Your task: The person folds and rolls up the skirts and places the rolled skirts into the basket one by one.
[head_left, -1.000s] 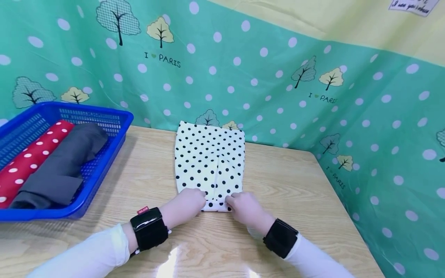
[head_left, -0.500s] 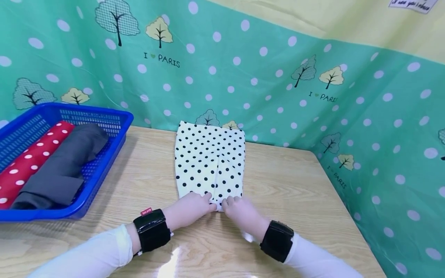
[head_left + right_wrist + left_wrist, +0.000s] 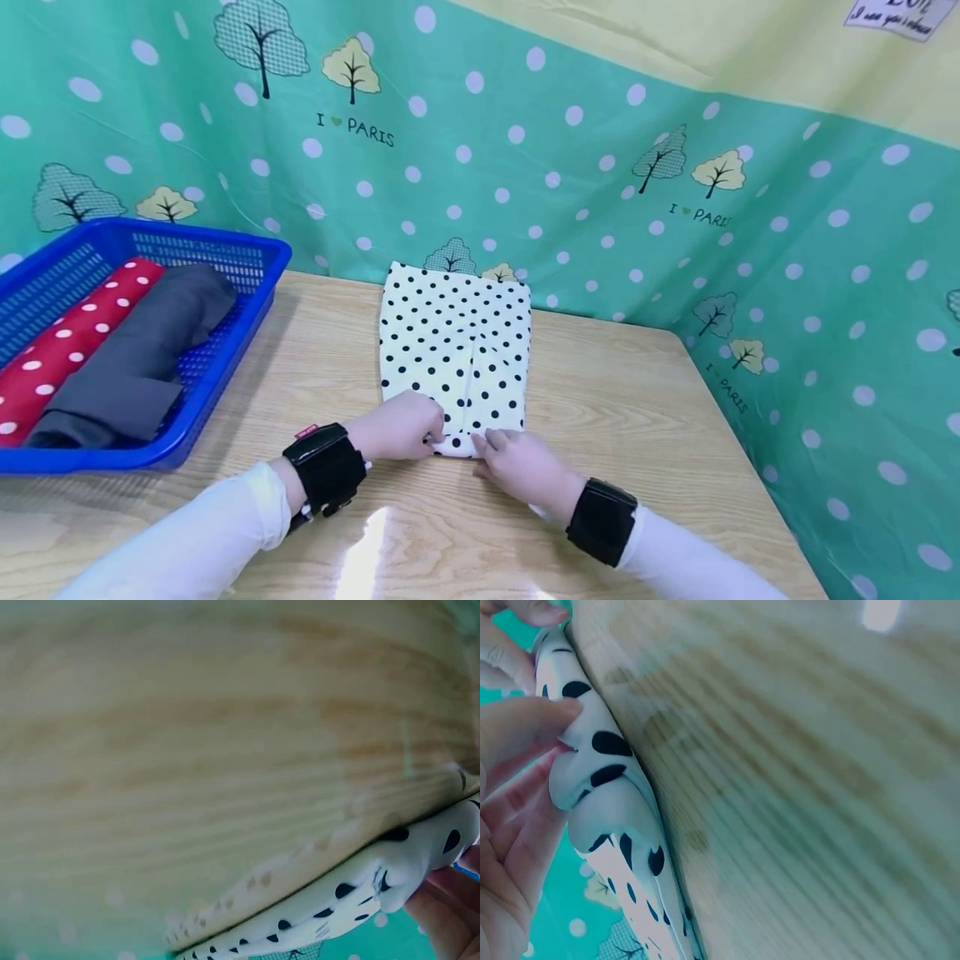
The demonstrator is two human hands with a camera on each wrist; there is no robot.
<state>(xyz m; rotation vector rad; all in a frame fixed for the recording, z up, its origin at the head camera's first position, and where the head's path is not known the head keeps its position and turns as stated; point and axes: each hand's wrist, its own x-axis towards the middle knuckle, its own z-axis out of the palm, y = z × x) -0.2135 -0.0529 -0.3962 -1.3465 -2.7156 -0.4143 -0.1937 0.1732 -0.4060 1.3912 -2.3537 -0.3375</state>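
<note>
A folded white cloth with black dots [image 3: 456, 333] lies flat on the wooden table, its near edge turned over into a narrow roll. My left hand [image 3: 405, 425] pinches the left part of that roll; in the left wrist view its thumb [image 3: 536, 724] presses on top with the fingers behind the fabric. Close beside it, my right hand [image 3: 525, 467] grips the roll's right part with bent fingers. The right wrist view shows its fingers [image 3: 442, 915] against the bunched edge, partly cut off by the frame.
On the left stands a blue plastic basket [image 3: 82, 461] holding a rolled red cloth with white dots [image 3: 75, 346] and a dark grey rolled cloth [image 3: 138, 358]. A green dotted curtain [image 3: 570, 192] hangs behind and along the right of the wooden table [image 3: 615, 392].
My left hand reached toward the middle of the near edge, then shifted back left and slightly away from me. My right hand moved a little inward and stays on the roll. The cloth keeps its place.
</note>
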